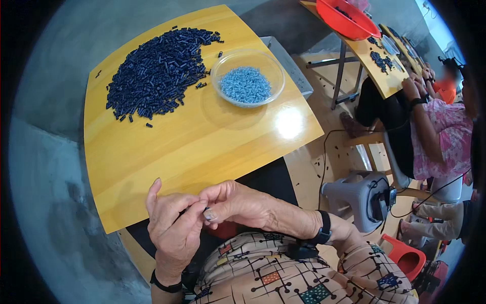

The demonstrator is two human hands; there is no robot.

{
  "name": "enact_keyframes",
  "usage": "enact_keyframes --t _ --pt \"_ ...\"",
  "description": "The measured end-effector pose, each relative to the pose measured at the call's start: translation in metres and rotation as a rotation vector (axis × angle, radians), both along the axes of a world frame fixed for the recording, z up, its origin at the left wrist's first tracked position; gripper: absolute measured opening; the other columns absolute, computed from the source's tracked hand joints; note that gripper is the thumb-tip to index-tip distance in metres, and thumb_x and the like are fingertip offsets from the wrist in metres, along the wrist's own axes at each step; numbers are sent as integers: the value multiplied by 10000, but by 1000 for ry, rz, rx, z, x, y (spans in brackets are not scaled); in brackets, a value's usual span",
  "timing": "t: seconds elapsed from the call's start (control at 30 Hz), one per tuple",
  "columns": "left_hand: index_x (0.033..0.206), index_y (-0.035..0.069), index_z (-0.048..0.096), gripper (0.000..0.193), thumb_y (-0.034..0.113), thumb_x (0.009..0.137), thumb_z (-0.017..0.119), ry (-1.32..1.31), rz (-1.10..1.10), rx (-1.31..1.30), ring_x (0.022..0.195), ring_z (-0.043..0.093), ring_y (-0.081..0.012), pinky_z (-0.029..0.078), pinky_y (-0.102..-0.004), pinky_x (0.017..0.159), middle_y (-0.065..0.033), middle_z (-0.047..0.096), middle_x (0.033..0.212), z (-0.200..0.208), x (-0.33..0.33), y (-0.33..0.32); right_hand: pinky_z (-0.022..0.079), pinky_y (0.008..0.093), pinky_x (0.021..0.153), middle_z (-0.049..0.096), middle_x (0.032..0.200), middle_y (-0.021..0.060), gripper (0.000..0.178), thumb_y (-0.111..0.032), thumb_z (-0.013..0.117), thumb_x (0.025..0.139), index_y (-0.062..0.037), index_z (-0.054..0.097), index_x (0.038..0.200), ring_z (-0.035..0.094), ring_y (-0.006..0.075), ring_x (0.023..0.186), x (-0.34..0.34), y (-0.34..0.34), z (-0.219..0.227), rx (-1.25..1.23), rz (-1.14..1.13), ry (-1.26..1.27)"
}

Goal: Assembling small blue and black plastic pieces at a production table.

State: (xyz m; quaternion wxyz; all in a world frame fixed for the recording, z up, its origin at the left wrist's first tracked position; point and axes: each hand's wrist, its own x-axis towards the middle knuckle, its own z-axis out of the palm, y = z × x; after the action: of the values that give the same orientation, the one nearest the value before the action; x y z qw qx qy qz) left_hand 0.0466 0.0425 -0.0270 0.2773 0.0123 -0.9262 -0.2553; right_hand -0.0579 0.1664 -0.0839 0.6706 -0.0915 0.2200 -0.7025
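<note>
Above the table's near edge, my two hands meet at their fingertips. My left hand [174,225] pinches with thumb and index finger, its little finger raised. My right hand [240,202] is closed from the other side, thumb pressed in. Between them a bit of a small dark piece [206,208] shows; the fingers cover most of it. Farther off on the yellow wooden table [202,157] lies a big heap of short black tube-like pieces [157,71]. To its right stands a clear plastic bowl [277,86] holding many tiny bluish-silver parts [245,85].
A grey bin [288,66] stands beyond the table's right edge. On the right are a grey stool [354,200] with a black device and cables, and a red stool [405,258]. Other people sit at tables there; one table bears a red basin [349,23].
</note>
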Motion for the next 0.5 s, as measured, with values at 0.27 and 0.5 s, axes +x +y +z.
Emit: enact_keyframes --t 0.27,0.5 --pt "815 59 682 138 39 678 687 11 -49 18 750 616 -193 325 -506 1001 -34 639 822 -5 -10 8 460 162 632 643 815 14 193 -130 685 808 -15 655 959 580 58 696 -9 16 4 49 26 47" --pt "767 28 658 94 24 673 665 76 -111 15 752 630 -186 341 -516 990 -50 638 819 -13 -24 16 459 227 698 651 782 54 161 -60 680 777 21 672 916 583 107 713 -13 29 5 88 -71 33"
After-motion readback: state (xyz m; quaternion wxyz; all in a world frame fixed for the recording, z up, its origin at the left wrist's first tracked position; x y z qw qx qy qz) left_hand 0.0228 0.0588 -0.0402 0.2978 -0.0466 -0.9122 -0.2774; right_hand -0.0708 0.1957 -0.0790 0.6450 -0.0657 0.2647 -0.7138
